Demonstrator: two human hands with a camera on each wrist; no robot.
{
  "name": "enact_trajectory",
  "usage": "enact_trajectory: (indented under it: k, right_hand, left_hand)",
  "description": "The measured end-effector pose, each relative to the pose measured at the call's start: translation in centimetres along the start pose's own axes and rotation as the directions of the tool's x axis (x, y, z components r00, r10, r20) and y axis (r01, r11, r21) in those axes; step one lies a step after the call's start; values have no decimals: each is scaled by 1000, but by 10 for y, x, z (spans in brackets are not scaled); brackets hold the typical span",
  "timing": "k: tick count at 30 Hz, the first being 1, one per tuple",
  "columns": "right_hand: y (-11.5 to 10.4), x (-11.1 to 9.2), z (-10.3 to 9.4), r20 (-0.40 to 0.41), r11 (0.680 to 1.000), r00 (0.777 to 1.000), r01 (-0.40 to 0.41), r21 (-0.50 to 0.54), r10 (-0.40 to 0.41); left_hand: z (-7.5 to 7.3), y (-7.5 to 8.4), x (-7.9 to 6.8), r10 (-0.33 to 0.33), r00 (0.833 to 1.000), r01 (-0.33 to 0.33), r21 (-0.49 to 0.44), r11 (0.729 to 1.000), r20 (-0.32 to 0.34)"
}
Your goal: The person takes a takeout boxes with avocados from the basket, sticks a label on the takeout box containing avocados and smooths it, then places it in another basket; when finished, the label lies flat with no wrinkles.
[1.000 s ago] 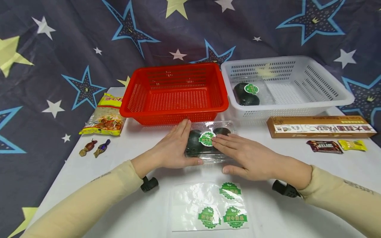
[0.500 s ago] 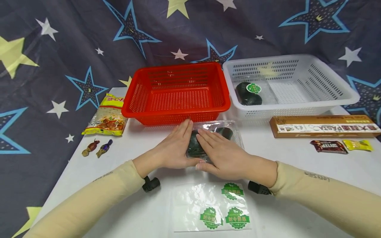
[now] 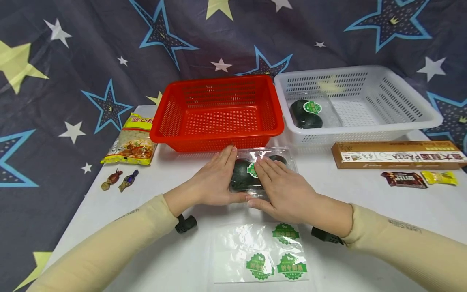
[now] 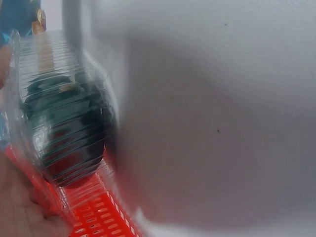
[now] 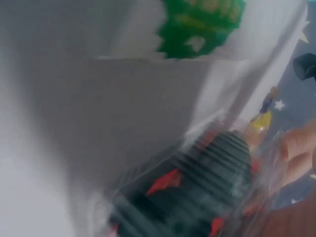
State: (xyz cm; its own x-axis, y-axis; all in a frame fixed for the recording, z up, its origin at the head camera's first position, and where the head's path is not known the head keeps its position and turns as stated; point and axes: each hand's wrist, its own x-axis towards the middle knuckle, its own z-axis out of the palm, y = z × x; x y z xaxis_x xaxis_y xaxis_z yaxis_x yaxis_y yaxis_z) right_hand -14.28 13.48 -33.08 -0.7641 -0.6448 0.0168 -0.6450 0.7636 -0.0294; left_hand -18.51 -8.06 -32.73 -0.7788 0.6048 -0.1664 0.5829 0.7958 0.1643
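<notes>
A clear plastic box (image 3: pixel 268 152) holding dark green rounded produce (image 3: pixel 241 175) sits before the red basket. On its lid is a round green-and-white sticker (image 3: pixel 251 170), partly covered by fingers. My left hand (image 3: pixel 215 180) rests along the box's left side, fingers straight and thumb at the near edge. The right hand (image 3: pixel 286 192) lies flat over the right part of the lid, fingertips on the sticker's edge. Both thumb tips come together at the near side. Through the box's ribbed wall (image 4: pixel 69 123), the produce shows in the left wrist view.
A red basket (image 3: pixel 217 140) and a white basket (image 3: pixel 365 129) with another stickered box (image 3: pixel 306 115) stand behind. A sticker sheet (image 3: pixel 233 259) lies in front. Wrapped candies (image 3: pixel 127 181) and a yellow food bag (image 3: pixel 133 142) are left; a pasta box (image 3: pixel 397 155) and snack bars (image 3: pixel 403 179) right.
My right hand has swept left across the lid, covering the sticker, then slid slightly back right so part of the sticker shows again. The left hand stays at the box's side.
</notes>
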Motion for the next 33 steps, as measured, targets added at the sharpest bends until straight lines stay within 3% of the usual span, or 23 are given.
enact_trajectory:
  k: [6, 8, 11, 15, 18, 23, 28, 33]
  right_hand:
    - [13, -19, 1, -32, 999, 999, -22, -48, 21]
    - [19, -23, 1, -48, 1000, 999, -10, -10, 10]
    - [26, -29, 2, -67, 992, 997, -26, 126, 35]
    - [30, -32, 3, -41, 933, 988, -125, 337, 147]
    - [31, -30, 1, -8, 886, 981, -173, 429, 196]
    - [38, -22, -3, -14, 862, 990, -117, 494, 142]
    - [55, -13, -2, -15, 845, 999, -22, 534, 35]
    - [71, -1, -3, -15, 839, 997, 69, 539, -72]
  left_hand:
    - [-1, 2, 0, -19, 1000, 20, -24, 1000, 14]
    - [-1, 2, 0, -24, 1000, 24, -34, 999, 13]
    - [1, 3, -3, -37, 999, 36, -62, 997, -12]
    - [4, 8, -12, -79, 996, 74, -106, 992, -46]
    - [1, 14, -22, -111, 993, 105, -123, 987, -43]
    - [-8, 17, -39, -143, 987, 129, -173, 976, -68]
    - [-8, 4, -37, -37, 993, 9, -248, 969, -110]
    - [-2, -8, -29, 65, 993, -94, -323, 942, -97]
